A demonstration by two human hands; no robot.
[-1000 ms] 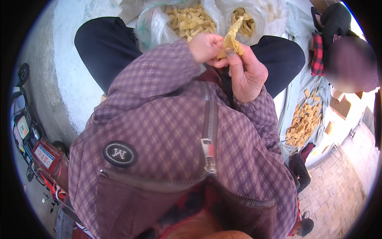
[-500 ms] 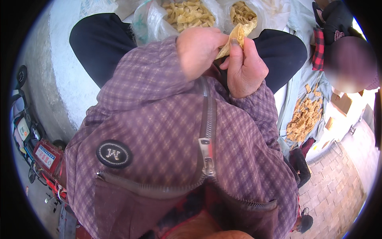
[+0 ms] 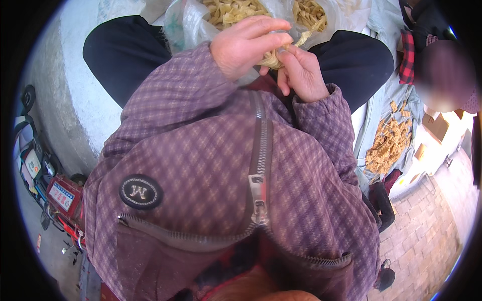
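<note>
Both hands meet over my lap, close around a thin, pale yellow, wrinkled sheet (image 3: pixel 271 61), which is bunched up between them. My left hand (image 3: pixel 238 47) curls over it from the left, its fingers partly hiding it. From the right, my right hand (image 3: pixel 305 75) pinches it between thumb and forefinger, the lower fingers hanging loosely curled. Just beyond the hands, a clear plastic bag (image 3: pixel 193 27) holds many short yellowish rolled pieces (image 3: pixel 231 11). Beside it, a second heap of similar yellow pieces (image 3: pixel 310 14) lies in another clear bag.
My bent knees in dark trousers (image 3: pixel 123 55) flank the bags. At the right, orange-brown pieces (image 3: pixel 386 148) lie on a pale sheet, near a seated person (image 3: pixel 444 75) and cardboard boxes (image 3: pixel 436 126). A red vehicle (image 3: pixel 65 195) stands at far left.
The yellow sheet, held out long before, is now bunched lower between my hands. My left hand has shifted left and up, its fingers now reaching over the sheet.
</note>
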